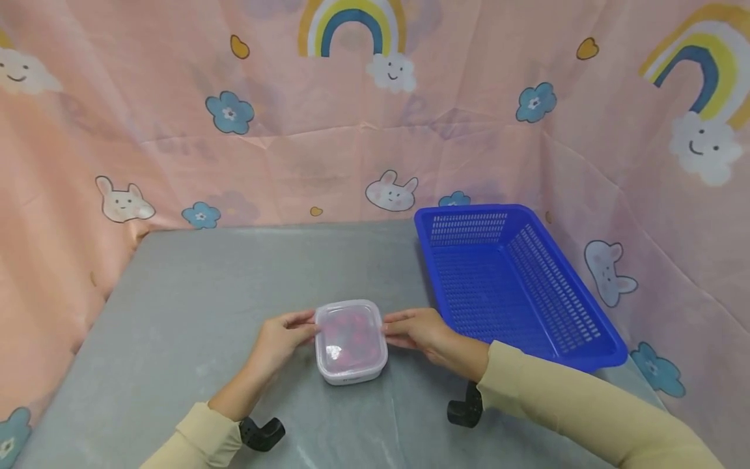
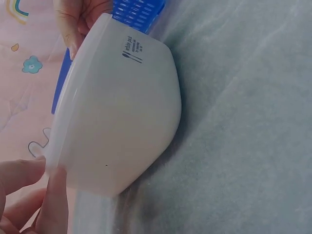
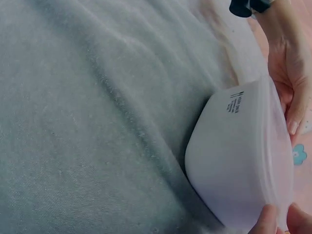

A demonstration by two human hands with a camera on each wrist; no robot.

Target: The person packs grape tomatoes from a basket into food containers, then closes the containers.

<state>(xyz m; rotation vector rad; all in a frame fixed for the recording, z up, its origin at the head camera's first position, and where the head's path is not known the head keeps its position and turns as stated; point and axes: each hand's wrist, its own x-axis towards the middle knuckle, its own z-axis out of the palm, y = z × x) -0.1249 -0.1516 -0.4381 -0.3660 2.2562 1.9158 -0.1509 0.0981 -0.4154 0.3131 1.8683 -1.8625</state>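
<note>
A small square translucent container with a clear lid stands on the grey table, with red contents showing through the lid. My left hand holds its left side and my right hand holds its right side. In the left wrist view a thumb and finger of the left hand pinch the lid rim of the container, and the right hand shows behind it. In the right wrist view the right hand's fingertips pinch the rim of the container, with the left hand on the far side.
An empty blue plastic basket lies on the table to the right, close to my right hand; its edge shows behind the container. A pink printed curtain closes off the back and both sides.
</note>
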